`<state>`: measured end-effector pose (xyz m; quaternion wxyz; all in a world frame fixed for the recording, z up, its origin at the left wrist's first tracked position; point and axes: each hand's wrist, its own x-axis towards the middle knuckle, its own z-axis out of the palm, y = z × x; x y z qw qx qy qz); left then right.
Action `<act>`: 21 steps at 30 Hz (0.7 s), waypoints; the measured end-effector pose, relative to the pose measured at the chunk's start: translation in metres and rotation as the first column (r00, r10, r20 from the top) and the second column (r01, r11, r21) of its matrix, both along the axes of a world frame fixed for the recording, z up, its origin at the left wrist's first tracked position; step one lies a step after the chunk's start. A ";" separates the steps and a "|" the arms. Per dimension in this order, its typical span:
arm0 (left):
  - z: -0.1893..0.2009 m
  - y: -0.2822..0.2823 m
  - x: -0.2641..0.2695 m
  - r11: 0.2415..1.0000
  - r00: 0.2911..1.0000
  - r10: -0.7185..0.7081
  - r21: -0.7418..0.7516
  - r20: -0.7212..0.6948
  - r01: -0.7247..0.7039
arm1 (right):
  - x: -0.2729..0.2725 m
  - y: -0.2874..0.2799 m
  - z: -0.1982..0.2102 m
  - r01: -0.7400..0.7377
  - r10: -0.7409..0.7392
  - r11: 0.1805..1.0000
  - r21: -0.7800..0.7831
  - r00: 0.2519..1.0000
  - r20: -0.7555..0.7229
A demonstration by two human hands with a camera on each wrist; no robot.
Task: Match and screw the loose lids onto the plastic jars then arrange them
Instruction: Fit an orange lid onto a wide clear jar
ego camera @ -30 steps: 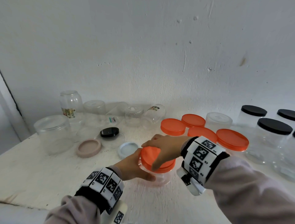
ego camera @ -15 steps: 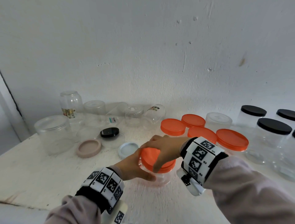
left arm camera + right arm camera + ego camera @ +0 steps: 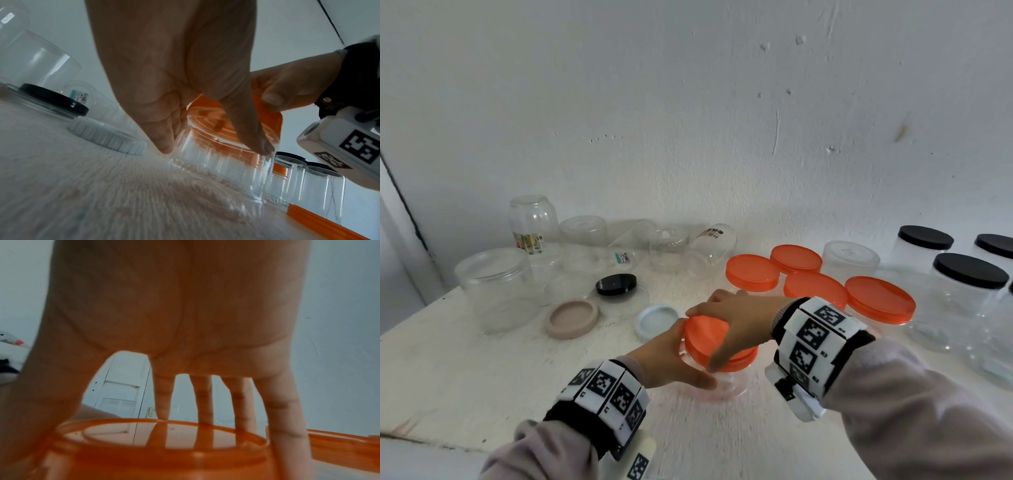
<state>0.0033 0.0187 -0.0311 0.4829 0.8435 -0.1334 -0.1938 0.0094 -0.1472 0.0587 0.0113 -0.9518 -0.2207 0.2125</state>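
Observation:
A clear plastic jar (image 3: 729,382) stands near the front middle of the white table, with an orange lid (image 3: 705,337) on its mouth. My left hand (image 3: 674,359) grips the jar's body from the left, thumb (image 3: 252,141) and fingers (image 3: 162,139) around its wall (image 3: 216,164). My right hand (image 3: 732,322) arches over the orange lid (image 3: 156,449), its fingertips (image 3: 285,426) around the rim and its thumb on the near side. The lid's far edge is hidden under the right hand.
Capped jars with orange lids (image 3: 880,299) and black lids (image 3: 971,270) stand at the right. Several bare clear jars (image 3: 496,284) crowd the back left. Loose lids lie ahead of my hands: beige (image 3: 571,318), black (image 3: 616,284), pale blue (image 3: 657,320). The wall (image 3: 688,120) is close behind.
My right hand has turned a little on the orange lid, its fingers shifting round the rim. The left hand and the jar stay where they were.

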 end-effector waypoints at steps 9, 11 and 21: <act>0.002 0.000 -0.002 1.000 0.999 0.003 0.028 0.032 -0.004 | -0.009 0.001 -0.021 0.040 -0.041 0.999 0.011 0.989 0.139; 0.002 -0.001 -0.002 0.999 0.999 0.007 0.039 0.039 -0.008 | -0.011 0.001 -0.024 0.040 -0.042 0.999 0.014 0.986 0.159; 0.003 0.000 -0.003 0.998 0.997 0.001 0.068 0.073 -0.006 | -0.023 0.003 -0.038 0.071 -0.089 0.995 0.068 0.946 0.311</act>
